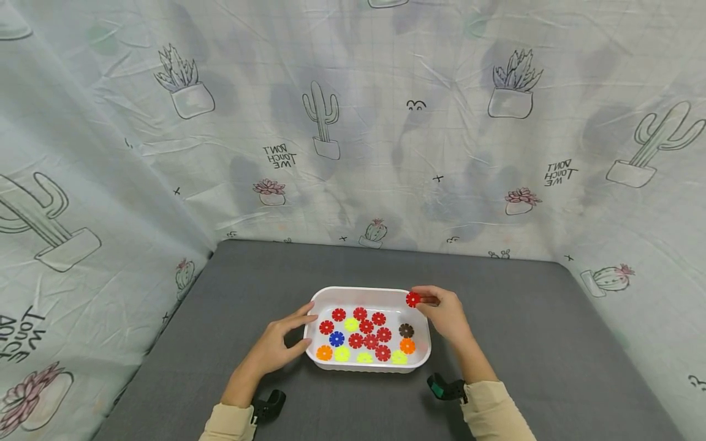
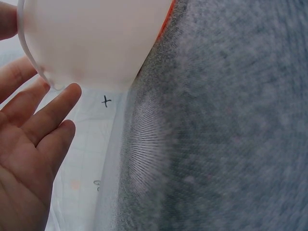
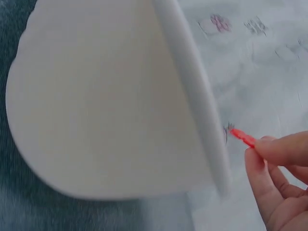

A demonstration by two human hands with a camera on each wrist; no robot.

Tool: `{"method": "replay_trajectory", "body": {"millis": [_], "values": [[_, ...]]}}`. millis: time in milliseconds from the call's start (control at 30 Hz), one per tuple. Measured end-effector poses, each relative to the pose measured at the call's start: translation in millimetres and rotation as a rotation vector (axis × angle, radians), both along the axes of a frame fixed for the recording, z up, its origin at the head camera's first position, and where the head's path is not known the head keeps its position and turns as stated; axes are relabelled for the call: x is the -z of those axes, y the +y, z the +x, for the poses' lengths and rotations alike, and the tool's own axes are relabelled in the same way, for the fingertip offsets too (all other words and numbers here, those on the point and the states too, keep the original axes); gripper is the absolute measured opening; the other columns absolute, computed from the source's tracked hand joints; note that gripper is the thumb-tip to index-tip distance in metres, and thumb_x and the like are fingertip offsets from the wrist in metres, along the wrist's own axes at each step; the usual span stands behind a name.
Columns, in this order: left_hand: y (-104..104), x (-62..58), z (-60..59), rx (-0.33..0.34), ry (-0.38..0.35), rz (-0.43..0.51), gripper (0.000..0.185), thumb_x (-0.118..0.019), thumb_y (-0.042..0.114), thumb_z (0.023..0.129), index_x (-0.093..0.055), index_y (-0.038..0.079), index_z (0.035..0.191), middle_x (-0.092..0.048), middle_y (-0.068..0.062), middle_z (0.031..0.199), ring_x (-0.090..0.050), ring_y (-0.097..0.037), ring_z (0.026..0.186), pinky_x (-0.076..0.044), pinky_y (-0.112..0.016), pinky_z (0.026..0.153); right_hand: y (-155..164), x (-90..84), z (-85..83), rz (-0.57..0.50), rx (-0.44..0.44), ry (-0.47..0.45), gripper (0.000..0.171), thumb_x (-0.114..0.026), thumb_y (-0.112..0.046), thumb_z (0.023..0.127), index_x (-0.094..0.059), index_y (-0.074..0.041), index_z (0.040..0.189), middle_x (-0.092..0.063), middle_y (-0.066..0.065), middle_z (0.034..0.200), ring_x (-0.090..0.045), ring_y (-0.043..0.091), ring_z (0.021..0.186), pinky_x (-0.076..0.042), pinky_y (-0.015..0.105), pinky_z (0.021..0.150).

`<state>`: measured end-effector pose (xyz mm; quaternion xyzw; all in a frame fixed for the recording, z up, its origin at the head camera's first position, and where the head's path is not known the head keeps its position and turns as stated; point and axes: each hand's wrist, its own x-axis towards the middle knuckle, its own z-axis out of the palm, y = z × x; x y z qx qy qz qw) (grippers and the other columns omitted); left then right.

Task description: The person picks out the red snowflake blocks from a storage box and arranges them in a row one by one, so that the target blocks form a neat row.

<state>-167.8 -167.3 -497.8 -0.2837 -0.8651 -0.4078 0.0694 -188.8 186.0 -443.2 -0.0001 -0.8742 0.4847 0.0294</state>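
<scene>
The left hand (image 1: 274,350), fingers relaxed and straight, steadies the left wall of the white plastic tray (image 1: 328,294) on the grey worktop (image 1: 551,343); best kept braced there. The right hand (image 1: 448,313) pinches a red flower-shaped plastic disc (image 1: 412,299) above the tray's far right corner, ideally lifted clear of the rim.

Seventeen snowflake discs (image 1: 371,335) (one tray (image 1: 364,296))

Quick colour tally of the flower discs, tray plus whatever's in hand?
Flower discs in the white tray, plus one pinched in the right hand:
Red: 9 (8 in tray, 1 held)
Yellow-green: 4
Orange: 2
Blue: 1
Brown: 1
Total: 17
</scene>
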Motion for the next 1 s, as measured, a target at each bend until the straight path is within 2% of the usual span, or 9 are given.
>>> {"method": "replay_trajectory", "body": {"millis": [133, 267, 500, 600, 767, 1000], "values": [[0.1, -0.4, 0.0, -0.005, 0.0, -0.002, 0.044, -0.067, 0.017, 0.078, -0.057, 0.011, 0.12, -0.041, 0.0, 0.139, -0.043, -0.021, 0.124, -0.04, -0.052, 0.093, 13.9, 6.2, -1.7, -0.099, 0.01, 0.009, 0.031, -0.063, -0.002, 0.08, -0.062, -0.007, 0.111, -0.062, 0.013, 0.105, -0.057, 0.02, 0.092, -0.052, 0.023, 0.073], [0.3, -0.6, -0.1, -0.013, -0.006, -0.009, 0.045, -0.067, 0.019, 0.078, -0.057, 0.012, 0.121, -0.041, 0.001, 0.139, -0.042, -0.021, 0.125, -0.04, -0.052, 0.093, 29.2, 14.7, -3.6, -0.203, 0.027, 0.028, 0.032, -0.063, -0.003, 0.08, -0.06, -0.003, 0.112, -0.061, 0.014, 0.105, -0.056, 0.013, 0.088, -0.05, 0.016, 0.071], [-0.3, -0.5, -0.5, -0.013, -0.031, -0.007, 0.045, -0.066, 0.019, 0.079, -0.056, 0.013, 0.122, -0.039, 0.003, 0.14, -0.041, -0.02, 0.126, -0.039, -0.052, 0.094, 52.4, 32.9, -13.4, -0.376, 0.063, 0.049, 0.036, -0.064, 0.001, 0.078, -0.056, 0.007, 0.113, -0.062, -0.002, 0.092, -0.056, 0.003, 0.079, -0.049, 0.014, 0.068], [-0.4, 0.6, -1.0, -0.012, -0.018, -0.01, 0.045, -0.067, 0.019, 0.079, -0.057, 0.013, 0.122, -0.04, 0.002, 0.14, -0.042, -0.021, 0.126, -0.039, -0.052, 0.094, 59.2, 40.7, -19.2, -0.389, 0.08, 0.03, 0.037, -0.063, 0.002, 0.079, -0.055, 0.008, 0.114, -0.062, -0.006, 0.089, -0.057, 0.001, 0.079, -0.049, 0.013, 0.068], [-0.1, 1.1, -1.5, -0.012, -0.003, -0.01, 0.045, -0.067, 0.019, 0.078, -0.057, 0.012, 0.121, -0.04, 0.001, 0.14, -0.043, -0.022, 0.125, -0.04, -0.052, 0.093, 67.7, 50.6, -29.9, -0.379, 0.118, -0.036, 0.038, -0.061, 0.002, 0.08, -0.054, 0.007, 0.116, -0.061, -0.004, 0.088, -0.056, -0.001, 0.079, -0.05, 0.017, 0.07], [-0.1, 0.5, -1.0, -0.017, -0.021, -0.01, 0.045, -0.067, 0.019, 0.079, -0.056, 0.013, 0.122, -0.04, 0.002, 0.14, -0.042, -0.021, 0.125, -0.039, -0.052, 0.093, 76.1, 58.4, -42.2, -0.286, 0.122, -0.088, 0.037, -0.059, 0.001, 0.082, -0.054, 0.005, 0.118, -0.06, 0.013, 0.102, -0.056, 0.003, 0.083, -0.047, 0.013, 0.069]]}}
